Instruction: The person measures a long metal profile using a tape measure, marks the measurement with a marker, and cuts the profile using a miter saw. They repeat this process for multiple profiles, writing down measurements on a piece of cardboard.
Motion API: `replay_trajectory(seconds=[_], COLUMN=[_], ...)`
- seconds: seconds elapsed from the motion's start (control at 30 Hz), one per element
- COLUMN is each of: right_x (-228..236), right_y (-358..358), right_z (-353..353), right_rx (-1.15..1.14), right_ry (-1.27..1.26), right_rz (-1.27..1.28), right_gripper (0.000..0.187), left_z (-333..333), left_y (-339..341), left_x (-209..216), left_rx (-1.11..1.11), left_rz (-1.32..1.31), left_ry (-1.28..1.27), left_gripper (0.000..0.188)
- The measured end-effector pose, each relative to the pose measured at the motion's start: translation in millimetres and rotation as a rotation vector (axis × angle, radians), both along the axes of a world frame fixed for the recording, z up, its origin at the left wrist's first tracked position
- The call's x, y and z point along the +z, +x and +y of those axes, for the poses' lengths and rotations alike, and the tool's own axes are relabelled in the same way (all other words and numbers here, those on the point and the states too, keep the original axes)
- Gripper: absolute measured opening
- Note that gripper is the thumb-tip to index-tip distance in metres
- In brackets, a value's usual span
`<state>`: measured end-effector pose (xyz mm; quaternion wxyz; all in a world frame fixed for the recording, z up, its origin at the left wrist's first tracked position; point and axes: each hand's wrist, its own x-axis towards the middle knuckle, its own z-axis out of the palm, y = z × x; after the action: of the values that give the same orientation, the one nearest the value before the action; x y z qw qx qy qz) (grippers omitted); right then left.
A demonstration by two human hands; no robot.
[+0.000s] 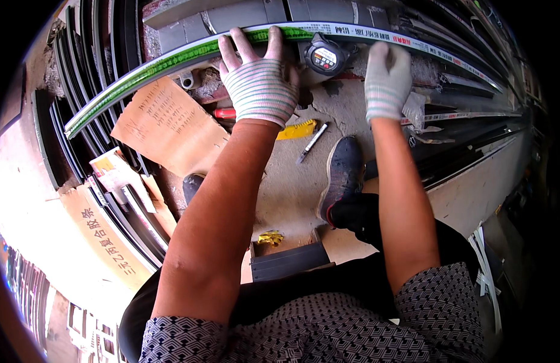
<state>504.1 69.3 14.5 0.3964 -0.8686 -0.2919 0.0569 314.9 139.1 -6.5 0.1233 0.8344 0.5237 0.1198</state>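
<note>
A long profile strip (171, 59), with green film on its left part and white printed film on its right, runs across the top of the view, bent by the lens. My left hand (260, 85), in a striped knit glove, lies on the strip with its fingers spread over the near edge. Right beside it, against the strip, sits a black round-faced tape measure (323, 58). My right hand (388, 81), gloved too, is just below the strip's white part. Its fingers are curled and slightly blurred; whatever they may hold is hidden.
A handwritten cardboard sheet (171, 127) lies left of my left forearm. On the floor are a marker pen (312, 143), a yellow tool (297, 129) and a red handle (224, 113). Dark profiles (68, 72) are stacked left; more lie right. A dark box (290, 261) stands near my lap.
</note>
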Motion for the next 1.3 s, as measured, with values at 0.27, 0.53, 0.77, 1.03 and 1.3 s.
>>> replay_trajectory(seconds=[0.27,0.53,0.77,1.03,1.3], right_x=[-82.2,-92.5,-85.2,-125.6,-32.3], right_y=[-59.7,-90.7,-92.5,-68.5,-43.2], right_z=[-122.2,-116.4,-107.6,-130.9,-69.0], right_rx=[-0.009,0.123,0.132,-0.179,-0.237], right_ry=[-0.879,-1.128,-1.152,-0.631,0.363], right_rz=[0.326,0.454,0.509,1.002,1.154], right_gripper=[0.043,0.047,0.045,0.031,0.017], left_z=[-0.3,-0.8,-0.1,0.4,0.8], left_y=[0.8,0.2,-1.4,-1.9,1.3], left_x=[-0.2,-2.2,-3.0,-2.1,0.6], left_rx=[-0.021,-0.012,-0.022,-0.021,-0.032], left_rz=[0.006,-0.010,-0.004,-0.004,-0.004], left_ry=[0.018,0.070,0.053,0.051,0.059], left_gripper=[0.074,0.073,0.073,0.074,0.072])
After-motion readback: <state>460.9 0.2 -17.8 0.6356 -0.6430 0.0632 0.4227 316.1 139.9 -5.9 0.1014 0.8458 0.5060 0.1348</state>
